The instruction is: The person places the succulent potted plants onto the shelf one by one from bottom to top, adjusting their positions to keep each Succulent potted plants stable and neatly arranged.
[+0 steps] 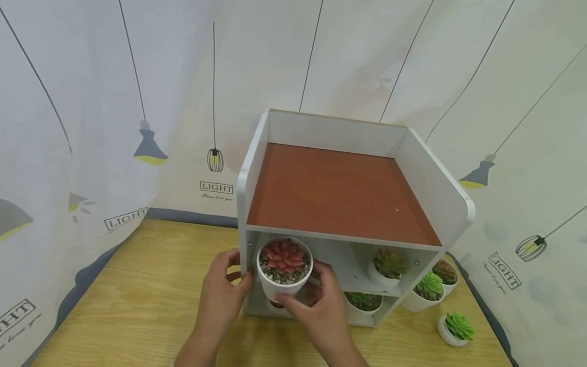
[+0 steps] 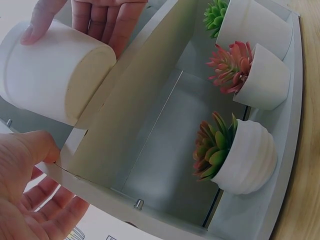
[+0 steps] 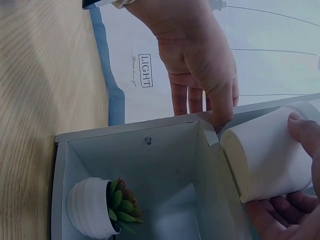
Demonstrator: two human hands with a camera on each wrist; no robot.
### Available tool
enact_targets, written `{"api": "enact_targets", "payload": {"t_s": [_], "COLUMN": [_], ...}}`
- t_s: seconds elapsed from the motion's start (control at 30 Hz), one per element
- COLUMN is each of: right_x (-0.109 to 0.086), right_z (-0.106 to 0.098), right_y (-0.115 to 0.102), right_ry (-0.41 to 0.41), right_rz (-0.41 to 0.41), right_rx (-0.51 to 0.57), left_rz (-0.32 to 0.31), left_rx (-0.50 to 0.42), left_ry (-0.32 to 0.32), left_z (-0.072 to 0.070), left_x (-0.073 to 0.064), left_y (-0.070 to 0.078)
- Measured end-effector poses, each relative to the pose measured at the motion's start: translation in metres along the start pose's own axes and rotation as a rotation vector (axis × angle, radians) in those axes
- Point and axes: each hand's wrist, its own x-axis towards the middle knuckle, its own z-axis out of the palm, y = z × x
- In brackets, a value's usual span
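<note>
My right hand [image 1: 324, 311] holds a white pot with a red succulent [image 1: 285, 261] set in pebbles, thumb on its near side and fingers around the far side. The pot is upright at the front of the upper compartment's left end, its base close to the middle board in the left wrist view. My left hand [image 1: 223, 290] grips the left side panel of the white shelf unit [image 1: 244, 191], thumb at the front edge and fingers outside. On the lower level stand a ribbed pot with a red-green succulent [image 2: 245, 157], a pink succulent [image 2: 262, 77] and a green one [image 2: 255, 25].
A brownish succulent [image 1: 387, 264] stands at the upper compartment's right end. Right of the unit, two potted succulents stand close together, with a small green succulent [image 1: 455, 329] nearer on the wooden table [image 1: 137, 285]. A printed curtain [image 1: 183, 102] hangs behind.
</note>
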Motion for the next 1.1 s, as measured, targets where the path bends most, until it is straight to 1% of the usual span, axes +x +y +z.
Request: {"api": "enact_targets", "payload": {"t_s": [0.1, 0.37, 0.57, 0.7, 0.87, 1.1], "right_x": [0.000, 0.002, 0.006, 0.009, 0.012, 0.016], "right_z": [0.000, -0.001, 0.001, 0.002, 0.004, 0.006], "right_y": [-0.001, -0.004, -0.003, -0.003, -0.003, -0.001], "right_ry": [0.013, 0.057, 0.112, 0.137, 0.141, 0.135], "right_rz": [0.009, 0.052, 0.011, 0.004, -0.007, -0.018], "right_rx": [0.006, -0.048, -0.120, -0.178, -0.241, -0.270], "left_rz": [0.005, -0.003, -0.013, -0.017, -0.015, -0.002], "left_rx": [-0.003, -0.002, -0.003, -0.004, 0.001, 0.008], "left_ry": [0.005, -0.004, -0.008, -0.015, -0.013, -0.007], "left_z": [0.001, 0.000, 0.000, -0.001, -0.001, -0.001], "left_x": [0.000, 0.000, 0.000, -0.001, 0.000, 0.000], "left_y": [-0.001, 0.000, 0.001, 0.002, 0.001, -0.001]}}
